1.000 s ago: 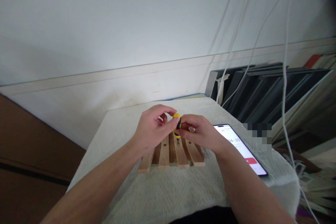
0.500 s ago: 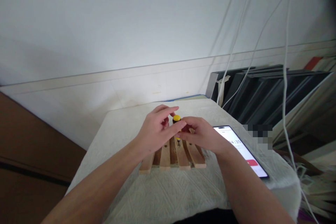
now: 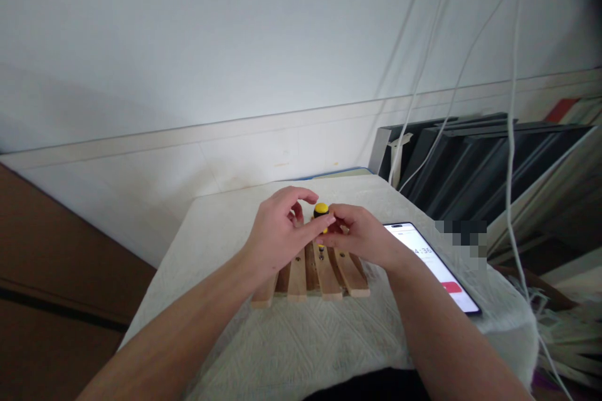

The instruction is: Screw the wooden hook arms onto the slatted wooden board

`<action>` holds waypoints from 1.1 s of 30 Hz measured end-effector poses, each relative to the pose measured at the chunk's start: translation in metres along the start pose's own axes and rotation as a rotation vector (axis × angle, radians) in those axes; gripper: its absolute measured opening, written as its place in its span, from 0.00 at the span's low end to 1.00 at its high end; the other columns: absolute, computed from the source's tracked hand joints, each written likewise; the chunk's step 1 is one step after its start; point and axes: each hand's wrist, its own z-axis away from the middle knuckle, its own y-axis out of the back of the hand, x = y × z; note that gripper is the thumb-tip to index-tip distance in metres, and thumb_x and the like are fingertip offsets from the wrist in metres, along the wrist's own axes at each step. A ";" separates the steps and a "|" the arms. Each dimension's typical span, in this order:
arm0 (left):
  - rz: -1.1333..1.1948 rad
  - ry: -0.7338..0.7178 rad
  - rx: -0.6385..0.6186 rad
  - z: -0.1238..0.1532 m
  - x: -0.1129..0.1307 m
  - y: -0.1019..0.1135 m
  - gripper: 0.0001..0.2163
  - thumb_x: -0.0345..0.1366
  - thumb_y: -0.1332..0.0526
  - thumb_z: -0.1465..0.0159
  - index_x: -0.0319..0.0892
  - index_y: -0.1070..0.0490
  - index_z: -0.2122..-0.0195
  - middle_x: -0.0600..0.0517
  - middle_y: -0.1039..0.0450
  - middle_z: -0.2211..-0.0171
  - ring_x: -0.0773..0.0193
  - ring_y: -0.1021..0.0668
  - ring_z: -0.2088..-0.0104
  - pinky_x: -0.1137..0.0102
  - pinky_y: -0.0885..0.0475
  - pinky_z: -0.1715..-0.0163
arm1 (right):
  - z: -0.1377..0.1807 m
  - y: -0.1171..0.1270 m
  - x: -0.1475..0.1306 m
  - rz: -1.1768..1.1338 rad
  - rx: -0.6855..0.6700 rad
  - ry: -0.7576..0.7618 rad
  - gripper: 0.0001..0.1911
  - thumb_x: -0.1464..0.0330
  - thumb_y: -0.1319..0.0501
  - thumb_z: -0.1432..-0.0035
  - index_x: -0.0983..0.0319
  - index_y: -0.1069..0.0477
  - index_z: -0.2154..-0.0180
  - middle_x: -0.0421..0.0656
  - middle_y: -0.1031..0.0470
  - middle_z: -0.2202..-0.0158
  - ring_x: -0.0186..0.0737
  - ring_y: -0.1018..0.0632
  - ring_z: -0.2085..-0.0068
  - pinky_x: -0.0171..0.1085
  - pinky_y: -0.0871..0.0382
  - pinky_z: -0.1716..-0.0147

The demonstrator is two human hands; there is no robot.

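A short yellow-and-black screwdriver (image 3: 322, 209) stands upright over a wooden slat, its tip at a screw (image 3: 322, 257). My right hand (image 3: 360, 235) pinches its handle from the right side. My left hand (image 3: 282, 225) curves around the left of the handle with thumb and fingers apart. The left thumb reaches across the front of the handle to the right fingertips; whether it presses on it I cannot tell. Below both hands lies a wooden slatted piece (image 3: 297, 288), with several pale slats over darker wood and screws in them. Part of it is hidden by my hands.
A phone (image 3: 437, 269) with a running timer lies right of the slatted piece on the white cloth-covered table (image 3: 221, 351). White cables (image 3: 512, 138) hang at the right. Dark panels (image 3: 451, 156) lean beyond the table's right edge, and a wall rises behind.
The left fingers have opened away from the top of the screwdriver handle. My right hand keeps its pinch. The view has shifted slightly.
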 end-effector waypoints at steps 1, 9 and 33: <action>-0.025 -0.001 -0.007 -0.001 0.001 0.000 0.09 0.37 0.36 0.44 0.39 0.28 0.63 0.50 0.25 0.66 0.71 0.29 0.74 0.76 0.32 0.76 | 0.000 -0.001 0.001 0.017 0.026 -0.012 0.10 0.64 0.35 0.51 0.62 0.33 0.71 0.35 0.37 0.77 0.30 0.36 0.75 0.32 0.42 0.76; 0.019 -0.122 -0.138 0.000 0.003 0.002 0.12 0.32 0.47 0.36 0.41 0.28 0.54 0.48 0.27 0.61 0.68 0.26 0.65 0.72 0.29 0.66 | 0.003 0.004 -0.001 -0.046 -0.049 0.061 0.02 0.70 0.41 0.46 0.62 0.31 0.69 0.37 0.35 0.75 0.32 0.34 0.73 0.34 0.39 0.72; 0.102 -0.007 -0.119 -0.001 -0.005 -0.003 0.13 0.36 0.41 0.40 0.42 0.27 0.54 0.49 0.29 0.63 0.68 0.27 0.68 0.74 0.31 0.72 | 0.001 0.001 -0.001 0.064 0.017 0.032 0.04 0.68 0.40 0.47 0.62 0.32 0.70 0.38 0.34 0.74 0.33 0.33 0.72 0.34 0.39 0.73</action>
